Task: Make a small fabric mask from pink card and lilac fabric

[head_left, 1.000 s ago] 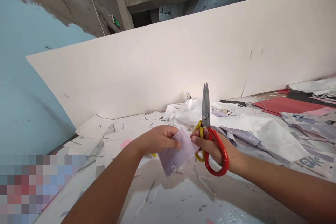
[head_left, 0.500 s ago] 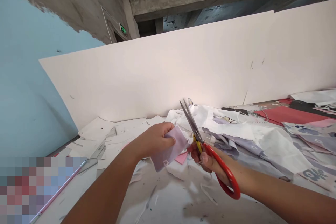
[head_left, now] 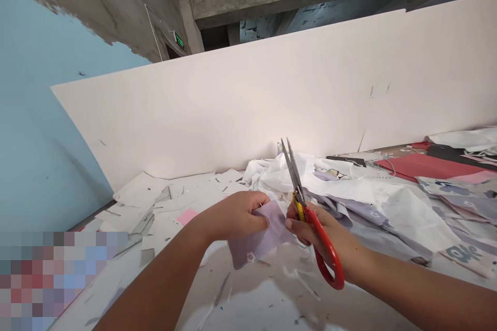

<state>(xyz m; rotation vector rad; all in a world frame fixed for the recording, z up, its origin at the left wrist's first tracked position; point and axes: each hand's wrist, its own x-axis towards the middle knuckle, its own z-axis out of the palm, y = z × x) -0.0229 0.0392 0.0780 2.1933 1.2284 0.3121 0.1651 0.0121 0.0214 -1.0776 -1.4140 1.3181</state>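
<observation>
Between thumb and fingers, my left hand (head_left: pixel 243 214) pinches a small lilac piece of fabric (head_left: pixel 260 245) with a white flower mark near its lower edge. My right hand (head_left: pixel 322 230) is closed round red-handled scissors (head_left: pixel 321 240) with a yellow part near the pivot. Their blades point up and away, slightly parted, with nothing between them. The right fingertips meet the right edge of the lilac piece; whether they pinch it too is hard to see. Both hands are above the white tabletop (head_left: pixel 256 305).
White and lilac fabric (head_left: pixel 373 199) lies heaped behind my right hand. Pale flat scraps (head_left: pixel 142 189) and a pink piece (head_left: pixel 187 216) are on the left. Red sheets (head_left: pixel 430 165) lie at the far right. A white panel (head_left: pixel 233 108) stands along the back edge.
Both hands have shifted a little right, with the lilac fabric. The scissors have swung more upright, and my right fingers have come to the fabric's edge. The pink piece at left is now uncovered.
</observation>
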